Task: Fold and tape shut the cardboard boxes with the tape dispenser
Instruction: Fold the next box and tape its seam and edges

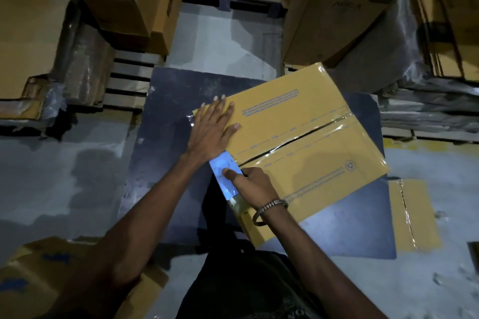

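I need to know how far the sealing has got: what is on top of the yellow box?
The left hand lies flat on the yellow box; glossy tape covers the seam's far end. Its contents are hidden.

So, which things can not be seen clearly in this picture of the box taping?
- Head view: the tape dispenser is glared pale blue and partly covered by the right hand; its blade and roll cannot be made out.
- The print on the cardboard box is too small to read.
- The box corner under the left hand is hidden.
- Whether tape covers the whole centre seam is unclear; it shows dark gaps.
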`<action>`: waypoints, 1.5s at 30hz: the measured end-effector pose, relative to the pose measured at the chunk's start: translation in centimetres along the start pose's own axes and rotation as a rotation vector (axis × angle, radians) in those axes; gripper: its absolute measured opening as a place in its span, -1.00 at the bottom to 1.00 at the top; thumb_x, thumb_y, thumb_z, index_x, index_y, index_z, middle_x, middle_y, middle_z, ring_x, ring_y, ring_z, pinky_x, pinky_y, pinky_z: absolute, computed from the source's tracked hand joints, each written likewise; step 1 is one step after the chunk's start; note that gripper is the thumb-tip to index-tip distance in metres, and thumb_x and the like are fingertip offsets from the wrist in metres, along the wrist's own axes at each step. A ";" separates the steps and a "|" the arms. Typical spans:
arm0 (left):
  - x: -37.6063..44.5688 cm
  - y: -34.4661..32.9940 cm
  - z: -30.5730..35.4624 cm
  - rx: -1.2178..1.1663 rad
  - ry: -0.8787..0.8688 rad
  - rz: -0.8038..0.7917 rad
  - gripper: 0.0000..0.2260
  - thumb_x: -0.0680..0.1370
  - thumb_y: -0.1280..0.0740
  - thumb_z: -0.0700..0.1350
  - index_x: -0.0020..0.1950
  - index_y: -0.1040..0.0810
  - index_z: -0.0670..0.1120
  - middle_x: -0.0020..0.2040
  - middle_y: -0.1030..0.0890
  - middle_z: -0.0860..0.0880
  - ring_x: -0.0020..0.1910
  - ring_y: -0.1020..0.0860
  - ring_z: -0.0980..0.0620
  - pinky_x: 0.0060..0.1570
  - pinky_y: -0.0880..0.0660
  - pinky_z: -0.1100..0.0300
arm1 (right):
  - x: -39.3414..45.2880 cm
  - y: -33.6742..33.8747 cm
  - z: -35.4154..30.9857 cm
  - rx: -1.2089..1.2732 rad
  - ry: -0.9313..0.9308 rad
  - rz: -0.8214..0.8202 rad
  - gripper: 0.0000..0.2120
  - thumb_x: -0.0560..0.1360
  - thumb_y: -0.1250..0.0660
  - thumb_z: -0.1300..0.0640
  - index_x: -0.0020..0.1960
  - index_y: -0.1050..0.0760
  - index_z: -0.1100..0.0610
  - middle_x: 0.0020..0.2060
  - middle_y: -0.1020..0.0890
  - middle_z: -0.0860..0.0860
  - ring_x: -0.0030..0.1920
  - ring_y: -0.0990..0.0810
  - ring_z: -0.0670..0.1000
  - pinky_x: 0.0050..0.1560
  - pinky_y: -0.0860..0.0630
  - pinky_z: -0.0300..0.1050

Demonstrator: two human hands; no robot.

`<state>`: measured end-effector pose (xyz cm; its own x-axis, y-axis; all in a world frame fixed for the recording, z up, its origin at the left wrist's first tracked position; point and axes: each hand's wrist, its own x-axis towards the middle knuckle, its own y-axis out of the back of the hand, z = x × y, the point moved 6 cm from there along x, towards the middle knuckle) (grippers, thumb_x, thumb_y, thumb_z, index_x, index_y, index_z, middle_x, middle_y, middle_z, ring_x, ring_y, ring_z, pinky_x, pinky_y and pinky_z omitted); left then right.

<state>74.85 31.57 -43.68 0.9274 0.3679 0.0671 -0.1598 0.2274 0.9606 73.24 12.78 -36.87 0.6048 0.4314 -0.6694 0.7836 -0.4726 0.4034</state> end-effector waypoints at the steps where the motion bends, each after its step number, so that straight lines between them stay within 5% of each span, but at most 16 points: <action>1: 0.1 -0.1 -0.1 0.000 -0.014 0.009 -0.39 0.73 -0.01 0.27 0.70 -0.20 -0.02 0.71 -0.12 -0.11 0.70 -0.07 -0.10 0.63 0.09 -0.11 | -0.1 0.0 0.0 -0.009 0.008 -0.010 -0.44 0.52 -0.44 -0.21 -0.44 -0.25 0.04 -0.65 -0.33 -0.11 -0.46 -0.36 -0.01 -0.35 -0.22 -0.08; 13: 0.1 0.0 0.2 0.000 0.019 -0.022 -0.41 0.75 0.01 0.25 0.71 -0.18 0.00 0.72 -0.12 -0.09 0.70 -0.05 -0.08 0.65 0.06 -0.11 | -5.3 1.1 4.9 -0.046 0.004 -0.088 -0.36 0.56 -0.37 -0.26 -0.57 -0.28 0.00 -0.66 -0.28 -0.12 -0.56 -0.28 -0.13 -0.32 -0.21 -0.09; 22: -1.0 0.7 3.1 0.123 0.034 -0.014 -0.43 0.76 0.06 0.19 0.67 -0.24 -0.09 0.70 -0.15 -0.18 0.69 -0.09 -0.15 0.61 -0.12 -0.19 | -4.2 0.6 5.1 -0.112 -0.053 -0.043 -0.54 0.54 -0.38 -0.25 -0.33 -0.37 0.05 -0.40 -0.46 -0.05 -0.33 -0.47 0.04 -0.33 -0.28 -0.08; 27: -4.0 -0.6 4.8 0.067 -0.014 -0.028 -0.39 0.75 0.06 0.20 0.72 -0.13 -0.11 0.72 -0.10 -0.11 0.71 -0.01 -0.08 0.65 0.03 -0.18 | -5.4 1.0 5.2 -0.035 -0.011 0.056 -0.52 0.54 -0.35 -0.24 -0.39 -0.36 0.05 -0.40 -0.51 0.01 -0.29 -0.52 0.11 -0.28 -0.32 -0.06; 30: -3.9 -0.4 4.8 0.062 -0.005 -0.042 -0.41 0.75 0.06 0.19 0.72 -0.11 -0.09 0.72 -0.10 -0.10 0.71 -0.03 -0.07 0.66 0.04 -0.14 | -6.0 0.4 5.9 -0.057 0.003 0.076 -0.50 0.42 -0.22 -0.41 -0.32 -0.39 0.02 -0.17 -0.67 0.15 -0.06 -0.63 0.23 -0.13 -0.40 -0.05; 37: -3.6 -0.6 4.6 0.073 0.023 -0.105 -0.41 0.76 0.11 0.20 0.73 -0.03 -0.05 0.73 -0.02 -0.06 0.71 0.04 -0.03 0.66 0.11 -0.10 | -10.2 1.1 11.7 -0.039 0.086 0.064 -0.45 0.60 -0.33 -0.23 -0.40 -0.24 0.04 -0.56 -0.34 -0.08 -0.38 -0.37 0.02 -0.29 -0.25 -0.07; 45: -5.6 0.1 7.3 0.052 0.077 -0.138 -0.40 0.76 0.15 0.21 0.73 -0.02 -0.06 0.73 -0.01 -0.05 0.71 0.07 -0.04 0.65 0.07 -0.15 | -10.2 0.3 12.1 -0.068 0.066 0.117 -0.49 0.57 -0.31 -0.25 -0.37 -0.35 0.08 -0.47 -0.44 -0.02 -0.38 -0.47 0.05 -0.37 -0.26 -0.09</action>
<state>72.15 22.91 -42.00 0.9104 0.4047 -0.0856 -0.0126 0.2340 0.9721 65.62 -1.02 -37.48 0.6990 0.4269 -0.5737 0.7135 -0.4703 0.5193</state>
